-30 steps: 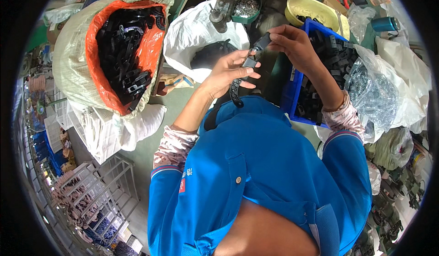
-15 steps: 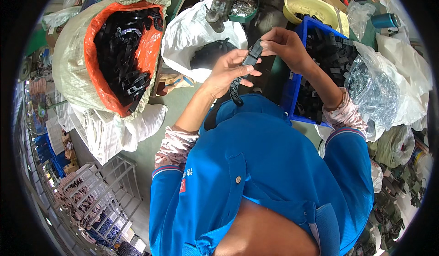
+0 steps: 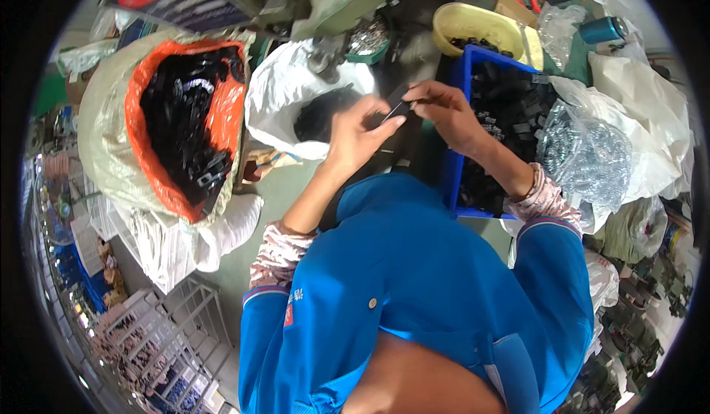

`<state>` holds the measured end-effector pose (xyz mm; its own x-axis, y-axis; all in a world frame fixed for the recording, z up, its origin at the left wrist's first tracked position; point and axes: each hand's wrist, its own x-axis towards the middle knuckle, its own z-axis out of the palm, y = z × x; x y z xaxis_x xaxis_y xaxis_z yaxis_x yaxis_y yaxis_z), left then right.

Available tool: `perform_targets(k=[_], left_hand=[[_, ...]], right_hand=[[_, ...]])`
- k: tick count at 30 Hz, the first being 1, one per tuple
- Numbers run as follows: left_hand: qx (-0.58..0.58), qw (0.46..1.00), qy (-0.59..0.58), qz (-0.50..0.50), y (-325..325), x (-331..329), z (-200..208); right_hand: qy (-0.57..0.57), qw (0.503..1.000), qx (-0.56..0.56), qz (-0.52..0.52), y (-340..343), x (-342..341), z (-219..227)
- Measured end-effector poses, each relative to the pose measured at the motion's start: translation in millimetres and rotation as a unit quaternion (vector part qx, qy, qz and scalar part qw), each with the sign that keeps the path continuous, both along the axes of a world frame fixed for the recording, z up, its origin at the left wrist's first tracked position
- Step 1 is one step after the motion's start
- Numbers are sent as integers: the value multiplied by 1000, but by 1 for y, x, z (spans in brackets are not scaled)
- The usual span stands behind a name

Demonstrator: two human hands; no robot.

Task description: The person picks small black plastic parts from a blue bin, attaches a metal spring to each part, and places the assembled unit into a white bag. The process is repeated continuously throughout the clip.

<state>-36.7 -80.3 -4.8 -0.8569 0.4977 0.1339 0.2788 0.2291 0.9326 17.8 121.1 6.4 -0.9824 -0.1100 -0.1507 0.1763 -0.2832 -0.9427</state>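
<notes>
My left hand (image 3: 353, 134) is closed around a black plastic part (image 3: 393, 108), its thumb lying along the near side. A thin bright edge shows on the part, which is blurred. Meeting it from the right, my right hand (image 3: 452, 121) has thumb and fingertips pinched together at the part's upper end; whatever lies between them is too small to make out. Below my right hand stands a blue crate (image 3: 452, 168) full of black plastic pieces (image 3: 510, 103). Beyond my left hand is a white sack (image 3: 270, 103) with dark contents.
An orange-lined woven sack (image 3: 103, 129) of black parts stands at left. Green machinery (image 3: 347, 0) looms at the top, beside a green bowl of small metal pieces (image 3: 367, 38). A yellow tub (image 3: 451, 23) and a clear bag of shiny metal pieces (image 3: 588, 147) are at right.
The view has tilted up, bringing the machinery into the top. The black part has turned in my left hand, and its curved end no longer shows. My right hand stays pinched at its upper end.
</notes>
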Motion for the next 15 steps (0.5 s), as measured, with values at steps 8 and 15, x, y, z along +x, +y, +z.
perform_targets(k=[8, 15], left_hand=[[69, 991, -119, 0, 2, -1, -5], [112, 979, -169, 18, -12, 9, 5]], right_hand=[[102, 783, 604, -109, 176, -124, -22], [-26, 690, 721, 54, 247, -151, -116]])
